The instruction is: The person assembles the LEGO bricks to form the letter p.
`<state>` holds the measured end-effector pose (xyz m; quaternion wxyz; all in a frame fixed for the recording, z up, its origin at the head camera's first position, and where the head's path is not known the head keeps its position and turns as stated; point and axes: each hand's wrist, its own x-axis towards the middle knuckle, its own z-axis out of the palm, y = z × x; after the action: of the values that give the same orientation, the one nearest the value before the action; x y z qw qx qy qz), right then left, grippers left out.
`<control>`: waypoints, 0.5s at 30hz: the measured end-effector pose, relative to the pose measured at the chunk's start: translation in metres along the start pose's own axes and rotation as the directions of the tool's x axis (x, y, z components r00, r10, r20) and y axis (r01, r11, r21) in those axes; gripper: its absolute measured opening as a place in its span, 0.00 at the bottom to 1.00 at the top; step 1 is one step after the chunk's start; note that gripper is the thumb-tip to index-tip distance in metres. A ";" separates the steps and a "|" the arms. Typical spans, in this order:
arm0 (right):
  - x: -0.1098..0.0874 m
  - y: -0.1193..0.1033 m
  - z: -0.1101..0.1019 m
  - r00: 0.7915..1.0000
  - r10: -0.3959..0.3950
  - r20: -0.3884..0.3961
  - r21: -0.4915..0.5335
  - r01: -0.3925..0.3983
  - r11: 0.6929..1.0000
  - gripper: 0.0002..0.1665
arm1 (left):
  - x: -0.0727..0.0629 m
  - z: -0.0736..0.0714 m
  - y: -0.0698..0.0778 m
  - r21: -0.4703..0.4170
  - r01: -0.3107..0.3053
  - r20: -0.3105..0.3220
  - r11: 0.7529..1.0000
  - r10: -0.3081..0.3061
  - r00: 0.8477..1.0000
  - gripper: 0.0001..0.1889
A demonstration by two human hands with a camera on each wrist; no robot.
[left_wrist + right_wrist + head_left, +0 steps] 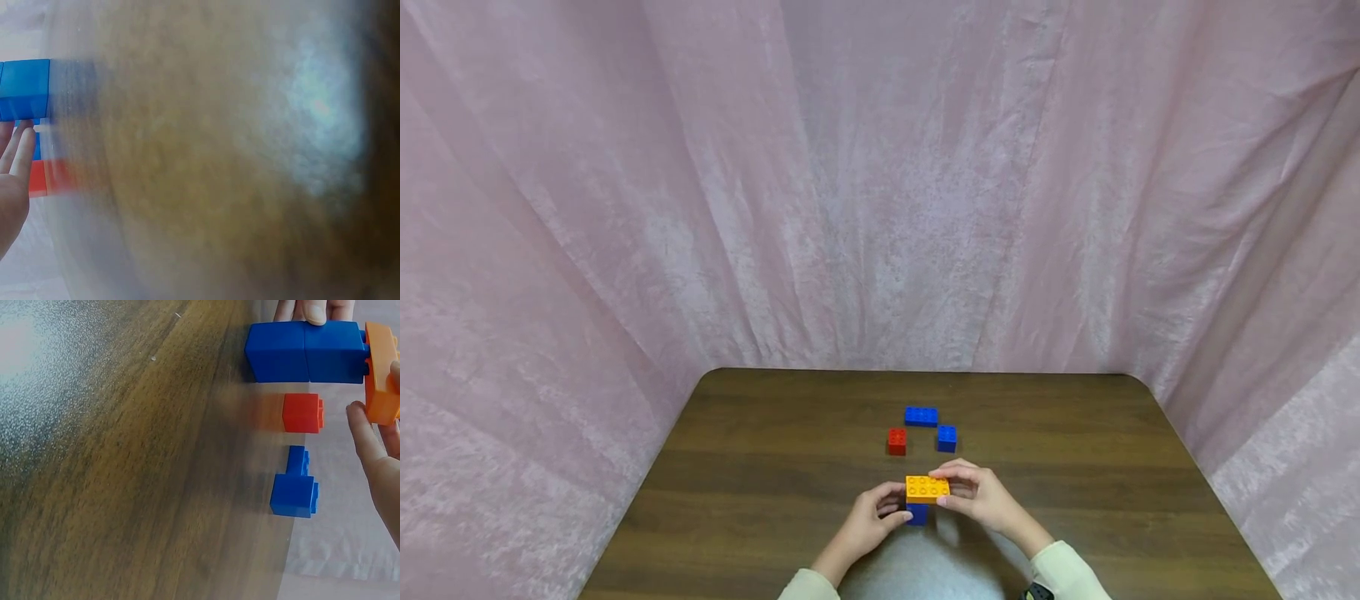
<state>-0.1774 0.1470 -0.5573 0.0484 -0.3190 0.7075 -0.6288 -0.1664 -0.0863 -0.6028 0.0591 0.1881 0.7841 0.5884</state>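
My right hand (988,500) pinches a yellow-orange eight-stud brick (917,492) between thumb and fingers. It sits over the top of two stacked blue bricks (305,352), which stand upright on the table. In the right wrist view some blue studs (365,353) show at the joint, so the brick is not pressed flush, and it overhangs towards my right hand. My left hand (868,525) holds the blue stack, its thumb on the near side. The left wrist view catches my left fingers (22,150) at the lower blue brick (25,90).
Beyond my hands on the brown wooden table (760,467) lie a red square brick (897,442), a small blue square brick (947,438) and a longer blue brick (921,416). Pink curtains (880,208) hang behind the table's far edge and at both sides.
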 end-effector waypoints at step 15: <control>0.000 0.001 0.007 0.997 -0.005 -0.072 -0.010 0.004 1.000 0.21 | 0.000 -0.003 -0.007 -0.033 0.019 0.015 0.999 -0.019 1.000 0.17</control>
<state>-0.1749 0.1408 -0.5596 0.0200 -0.2981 0.7112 -0.6364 -0.1686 -0.0904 -0.6088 0.0735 0.1837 0.7755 0.5996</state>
